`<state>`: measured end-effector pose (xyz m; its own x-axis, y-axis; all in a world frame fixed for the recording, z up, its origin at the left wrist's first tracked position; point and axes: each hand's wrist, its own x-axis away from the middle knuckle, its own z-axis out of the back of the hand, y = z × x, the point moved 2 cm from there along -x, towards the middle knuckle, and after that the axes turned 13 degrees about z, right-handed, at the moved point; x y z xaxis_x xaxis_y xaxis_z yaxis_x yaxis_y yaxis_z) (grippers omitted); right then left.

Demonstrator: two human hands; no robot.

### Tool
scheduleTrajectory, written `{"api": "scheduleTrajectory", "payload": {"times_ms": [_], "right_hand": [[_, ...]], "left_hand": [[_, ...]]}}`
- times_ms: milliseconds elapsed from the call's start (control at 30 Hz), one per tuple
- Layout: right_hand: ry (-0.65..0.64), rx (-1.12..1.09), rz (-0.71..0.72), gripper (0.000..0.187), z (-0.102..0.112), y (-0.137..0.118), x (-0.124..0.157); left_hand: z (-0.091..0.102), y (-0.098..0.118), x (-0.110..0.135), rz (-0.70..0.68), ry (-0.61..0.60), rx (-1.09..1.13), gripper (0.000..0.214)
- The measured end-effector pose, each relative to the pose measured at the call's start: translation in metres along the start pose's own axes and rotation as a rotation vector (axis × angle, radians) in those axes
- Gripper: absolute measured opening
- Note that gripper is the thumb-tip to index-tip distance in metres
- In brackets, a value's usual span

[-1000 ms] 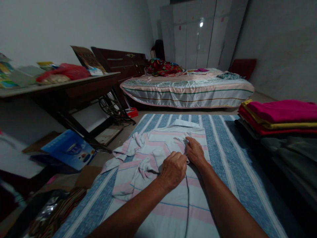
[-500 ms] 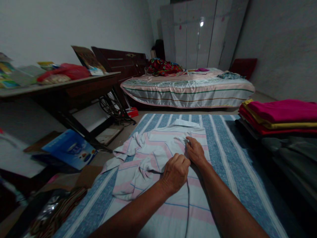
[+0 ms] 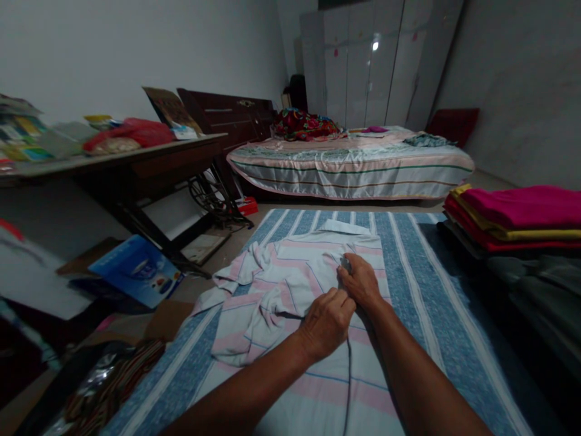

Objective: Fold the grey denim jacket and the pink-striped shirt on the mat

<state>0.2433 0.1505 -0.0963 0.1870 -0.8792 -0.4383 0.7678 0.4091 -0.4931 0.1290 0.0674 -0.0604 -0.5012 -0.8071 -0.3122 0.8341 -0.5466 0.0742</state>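
A white and pink striped shirt (image 3: 290, 266) lies spread out, collar at the far end, its left side bunched in folds. My right hand (image 3: 363, 281) is closed over the shirt's right part, gripping a small grey object (image 3: 346, 264) whose kind I cannot make out. Just below and left of it, my left hand (image 3: 327, 321) is closed, fingertips beside the right hand's heel. A thin dark cord (image 3: 349, 375) runs from under the left fingertips towards me over the shirt; the fingers appear pinched on it.
Beneath the shirt is a blue and white striped cloth (image 3: 408, 290). Folded bright fabrics (image 3: 526, 212) and dark clothes (image 3: 535, 284) are stacked at right. A sewing-machine table (image 3: 190, 148) and blue box (image 3: 136, 269) stand left. Beyond is a bed (image 3: 349, 175).
The small grey object now shows between my right thumb and fingers, which have drawn closer together. Both hands remain almost in place on the shirt; the view has shifted slightly.
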Motion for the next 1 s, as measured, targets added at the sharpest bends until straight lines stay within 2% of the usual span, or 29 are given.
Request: {"api": "scheduleTrajectory", "payload": {"times_ms": [167,233,333,467,567,667,733,1000], "right_hand": [[-0.056,0.088,0.049,0.029,0.0,-0.004,0.0],[-0.065,0.103,0.05,0.028,0.0,-0.006,0.001],[-0.071,0.109,0.045,0.026,0.001,-0.008,0.001],[-0.085,0.113,0.05,0.025,0.004,-0.011,0.002],[-0.091,0.119,0.053,0.024,0.004,-0.011,0.002],[-0.088,0.128,0.055,0.024,0.002,-0.009,0.004],[-0.086,0.127,0.065,0.026,0.0,-0.007,0.004],[-0.088,0.147,0.101,0.024,-0.003,-0.002,0.005]], "left_hand": [[0.016,-0.017,-0.014,0.041,-0.078,0.185,0.013],[0.031,-0.035,-0.023,0.109,-0.064,0.189,0.013],[0.056,-0.073,-0.029,0.307,-0.03,0.085,0.012],[0.081,-0.118,-0.005,0.52,-0.177,-0.106,0.016],[0.092,-0.135,0.028,0.633,-0.279,-0.205,0.019],[0.1,-0.141,0.054,0.712,-0.313,-0.22,0.024],[0.103,-0.141,0.063,0.742,-0.327,-0.188,0.028],[0.094,-0.128,0.061,0.674,-0.346,-0.12,0.03]]}}
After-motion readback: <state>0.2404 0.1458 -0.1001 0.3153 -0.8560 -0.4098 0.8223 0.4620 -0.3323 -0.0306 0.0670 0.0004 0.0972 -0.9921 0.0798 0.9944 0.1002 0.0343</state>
